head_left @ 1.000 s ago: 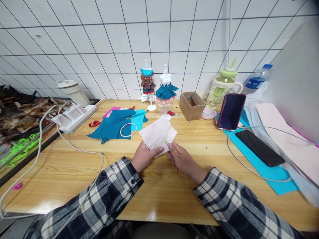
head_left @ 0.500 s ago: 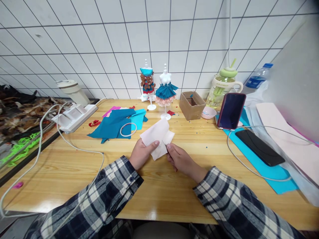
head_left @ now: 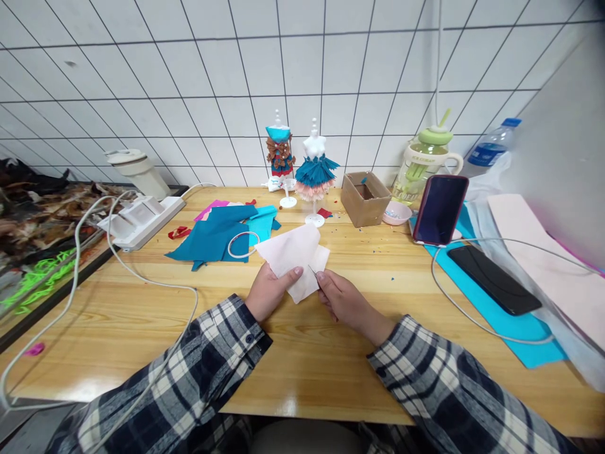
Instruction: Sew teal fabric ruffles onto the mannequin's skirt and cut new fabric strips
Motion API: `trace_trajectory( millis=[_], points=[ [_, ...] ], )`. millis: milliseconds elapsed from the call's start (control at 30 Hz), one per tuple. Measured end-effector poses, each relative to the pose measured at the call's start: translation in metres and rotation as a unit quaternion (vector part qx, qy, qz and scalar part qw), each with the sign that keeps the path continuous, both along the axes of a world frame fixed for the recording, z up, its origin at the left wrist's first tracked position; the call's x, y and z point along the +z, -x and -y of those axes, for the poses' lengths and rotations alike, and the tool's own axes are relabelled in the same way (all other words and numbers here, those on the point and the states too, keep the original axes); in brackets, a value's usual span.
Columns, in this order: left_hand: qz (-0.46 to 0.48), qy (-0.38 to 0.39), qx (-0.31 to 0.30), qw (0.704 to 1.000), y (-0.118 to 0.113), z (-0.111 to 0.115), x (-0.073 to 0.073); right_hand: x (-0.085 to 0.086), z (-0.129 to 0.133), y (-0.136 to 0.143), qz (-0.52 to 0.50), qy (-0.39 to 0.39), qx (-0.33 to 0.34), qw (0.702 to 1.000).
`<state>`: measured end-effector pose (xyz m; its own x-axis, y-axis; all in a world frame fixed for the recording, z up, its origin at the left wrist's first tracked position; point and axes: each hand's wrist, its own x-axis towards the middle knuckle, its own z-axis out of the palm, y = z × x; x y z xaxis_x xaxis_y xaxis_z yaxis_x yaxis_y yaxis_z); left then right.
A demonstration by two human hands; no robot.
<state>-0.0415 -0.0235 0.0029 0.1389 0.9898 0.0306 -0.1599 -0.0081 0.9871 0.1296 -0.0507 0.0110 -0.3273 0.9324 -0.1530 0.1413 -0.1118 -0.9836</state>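
Observation:
Over the middle of the table, my left hand (head_left: pixel 270 291) pinches a pale pink sheet of crepe paper (head_left: pixel 293 252), its thumb lying on top. My right hand (head_left: pixel 344 297) is closed on small scissors (head_left: pixel 312 272). Only a thin dark blade shows, at the paper's right part; the handles are hidden in my fingers. Left of the paper, a white ring (head_left: pixel 230 247) lies on dark teal paper (head_left: pixel 208 243) and bright blue paper (head_left: pixel 263 226). Behind it stand two small dress forms, one in a teal and pink skirt (head_left: pixel 316 173), the other in brown bows (head_left: pixel 280 154).
A cardboard box (head_left: pixel 363 208) and a pink bowl (head_left: pixel 397 213) stand at the back. On the right are a propped phone (head_left: pixel 440 211), a dark phone (head_left: pixel 494 279), paper sheets (head_left: pixel 543 246) and a cup (head_left: pixel 423 165). A power strip (head_left: pixel 149 224) and cables occupy the left.
The paper's upper left corner has swung out to the left, toward the white ring. Both hands stay almost in place, and the blade is still at the paper.

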Motion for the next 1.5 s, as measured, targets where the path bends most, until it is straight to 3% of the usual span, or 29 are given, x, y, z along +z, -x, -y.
trace_trajectory(
  millis=[433, 633, 933, 1500],
  points=[
    [0.002, -0.014, -0.015, 1.000, 0.0019, -0.0008, -0.0016, -0.0019, -0.0004, -0.0026, 0.006, 0.019, 0.020, 1.000],
    [0.006, 0.002, -0.052, 0.999, 0.0004, 0.0016, 0.0000, 0.0001, 0.0005, -0.0023, -0.010, 0.022, 0.000, 1.000],
    [0.007, -0.013, -0.044, 0.999, -0.0009, 0.0016, 0.0001, -0.0022, 0.0015, -0.0008, -0.024, 0.032, -0.005, 0.999],
    [-0.001, -0.014, -0.039, 0.999, -0.0028, 0.0024, 0.0013, -0.0036, -0.0002, -0.0004, -0.003, -0.022, -0.009, 1.000]
  ],
)
